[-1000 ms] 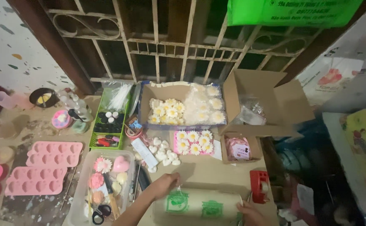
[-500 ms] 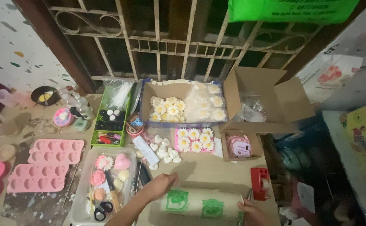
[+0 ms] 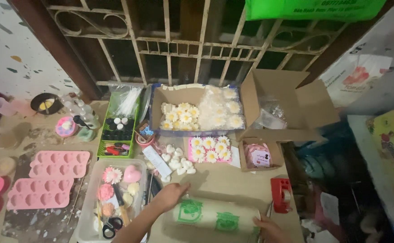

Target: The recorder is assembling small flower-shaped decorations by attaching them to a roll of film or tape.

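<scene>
A cream roll of wrap with green printed marks [image 3: 215, 217] lies on the cardboard surface [image 3: 224, 180] at the bottom centre. My left hand [image 3: 172, 195] rests on the roll's left end, fingers curled over it. My right hand [image 3: 267, 227] grips its right end at the bottom edge, partly cut off by the frame. Just beyond the roll lie small white heart shapes [image 3: 176, 159] and a pink tray of white daisy shapes [image 3: 210, 148].
A red tape dispenser [image 3: 281, 194] stands right of the roll. A clear tub of flower and heart shapes with scissors [image 3: 111, 198] sits left, pink moulds [image 3: 48, 177] further left. Open cardboard boxes [image 3: 197, 112] and a green bin [image 3: 116, 123] line the back below a metal window grille.
The view has shifted slightly. Both hands stay on the roll's ends; the roll sits a little lower and closer to me.
</scene>
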